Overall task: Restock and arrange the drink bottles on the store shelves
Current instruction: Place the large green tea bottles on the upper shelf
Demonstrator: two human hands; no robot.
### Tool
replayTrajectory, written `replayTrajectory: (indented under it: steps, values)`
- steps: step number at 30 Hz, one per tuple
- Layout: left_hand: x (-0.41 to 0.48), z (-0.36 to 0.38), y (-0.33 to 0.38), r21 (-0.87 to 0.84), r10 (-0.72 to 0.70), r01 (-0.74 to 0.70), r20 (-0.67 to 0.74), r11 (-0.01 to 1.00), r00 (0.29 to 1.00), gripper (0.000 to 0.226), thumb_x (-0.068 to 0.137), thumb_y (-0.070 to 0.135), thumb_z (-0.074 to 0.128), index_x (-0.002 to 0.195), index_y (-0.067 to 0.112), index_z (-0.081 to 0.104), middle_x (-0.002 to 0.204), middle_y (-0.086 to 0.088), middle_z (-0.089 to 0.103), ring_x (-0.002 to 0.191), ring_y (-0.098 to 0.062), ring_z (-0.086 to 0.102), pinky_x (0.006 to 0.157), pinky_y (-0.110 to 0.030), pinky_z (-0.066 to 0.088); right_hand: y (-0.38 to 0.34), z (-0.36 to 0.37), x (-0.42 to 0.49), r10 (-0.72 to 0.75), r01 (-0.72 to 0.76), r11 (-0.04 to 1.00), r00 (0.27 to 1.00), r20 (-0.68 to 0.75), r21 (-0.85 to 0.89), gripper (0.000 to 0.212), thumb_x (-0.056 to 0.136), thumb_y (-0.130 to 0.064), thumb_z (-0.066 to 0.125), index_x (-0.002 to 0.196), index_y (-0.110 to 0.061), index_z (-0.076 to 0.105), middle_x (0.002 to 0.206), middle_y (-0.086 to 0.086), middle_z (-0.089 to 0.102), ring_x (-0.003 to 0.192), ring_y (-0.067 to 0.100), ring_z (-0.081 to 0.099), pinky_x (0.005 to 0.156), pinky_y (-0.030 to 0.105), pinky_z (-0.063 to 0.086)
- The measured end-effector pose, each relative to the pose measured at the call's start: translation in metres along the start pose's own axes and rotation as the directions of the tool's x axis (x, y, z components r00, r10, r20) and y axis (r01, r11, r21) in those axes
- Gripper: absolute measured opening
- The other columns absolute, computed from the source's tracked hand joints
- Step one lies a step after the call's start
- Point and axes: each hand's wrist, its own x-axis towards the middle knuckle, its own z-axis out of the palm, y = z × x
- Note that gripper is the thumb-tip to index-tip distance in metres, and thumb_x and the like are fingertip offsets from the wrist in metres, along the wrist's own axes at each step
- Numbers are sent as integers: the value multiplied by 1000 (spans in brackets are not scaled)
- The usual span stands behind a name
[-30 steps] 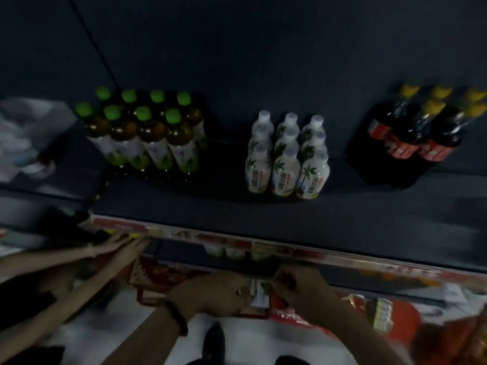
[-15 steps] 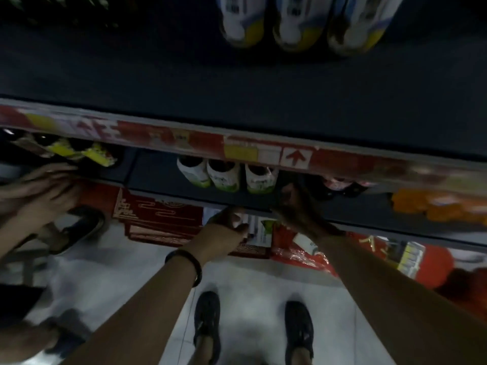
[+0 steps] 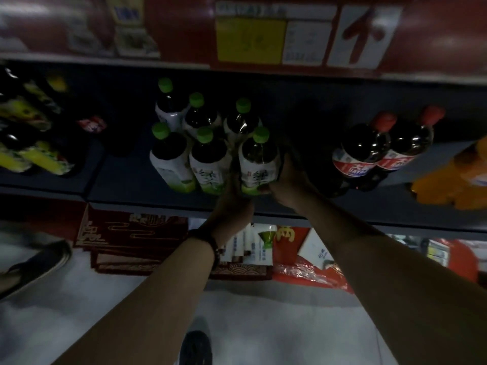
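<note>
Several green-capped tea bottles stand in two rows on a dark lower shelf (image 3: 137, 180). The front right green tea bottle (image 3: 258, 159) is held between both my hands. My left hand (image 3: 233, 198) grips its lower left side, my right hand (image 3: 288, 185) wraps its right side and base. Two other front bottles (image 3: 208, 162) stand just left of it, touching. The fingers behind the bottle are hidden.
Two red-capped dark soda bottles (image 3: 369, 151) stand to the right, orange packs (image 3: 453, 177) beyond them. Yellow-labelled bottles (image 3: 29, 135) lie at the left. A red price strip (image 3: 290, 35) runs overhead. Red boxes (image 3: 131, 233) sit below. Another person's shoe (image 3: 34, 262) is at the left.
The view has dropped from the upper shelf to the lower one. Both hands left the items below the shelf edge and closed around the front right green tea bottle.
</note>
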Motion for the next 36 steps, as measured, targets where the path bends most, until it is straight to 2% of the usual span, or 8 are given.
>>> replayTrajectory:
  steps: [7,10,14,18,22,25,29,36]
  values:
    - [-17,2,-9,-14,-8,8,-23,1000,1000,46,98,-1,57,131,29,45,122,14,61,107,4,58,91,-34,55,29,-1,-8,-20,19,997,1000,18,69,118,47,-43,101,149,-25,43,143,5,62,132,29,59,105,54,55]
    - [-27,-1,-10,-26,-25,26,29,999,999,42,96,3,65,120,32,47,118,16,61,117,-7,62,92,-34,57,55,-1,-6,-64,62,997,997,53,36,114,45,-41,103,144,-24,50,136,-1,67,130,24,63,101,45,59]
    - [-48,1,12,-1,-67,67,78,998,995,49,96,4,71,135,24,47,118,10,63,123,-18,62,92,-26,55,27,-29,-66,-72,71,997,996,48,7,98,58,-22,103,142,-15,55,134,-2,68,126,16,61,104,34,53]
    - [-91,-3,38,22,-78,76,162,997,984,70,84,28,88,139,47,49,129,22,67,119,0,64,103,-33,56,28,-67,-141,-52,35,991,990,132,130,94,59,-23,102,139,-24,54,123,-12,69,114,8,66,94,27,61]
    - [-162,9,107,-38,-5,19,327,999,945,66,75,23,92,130,38,59,127,25,71,119,0,67,99,-25,58,15,-134,-236,-102,85,991,981,166,108,80,62,-42,97,133,-29,63,117,-13,74,106,6,72,88,27,62]
    - [-217,36,172,-38,70,-62,293,997,953,73,75,14,93,136,30,56,130,12,72,121,-8,69,99,-31,60,-2,-200,-306,-100,82,988,986,137,132,77,67,-33,98,135,-34,62,117,-17,72,102,-4,69,80,14,60]
    - [-271,74,284,-23,210,-210,208,977,955,60,78,16,92,128,27,62,121,14,76,112,-4,72,92,-23,60,-29,-300,-382,-136,118,973,987,80,198,71,71,-26,94,131,-44,60,116,-22,71,107,-5,67,86,24,62]
    - [-293,126,473,-44,392,-392,207,919,896,59,67,22,98,120,19,72,105,4,82,96,-14,78,80,-31,63,-78,-455,-456,-183,231,931,965,-186,282,55,82,-18,89,129,-27,61,109,-12,76,100,7,75,77,24,63]
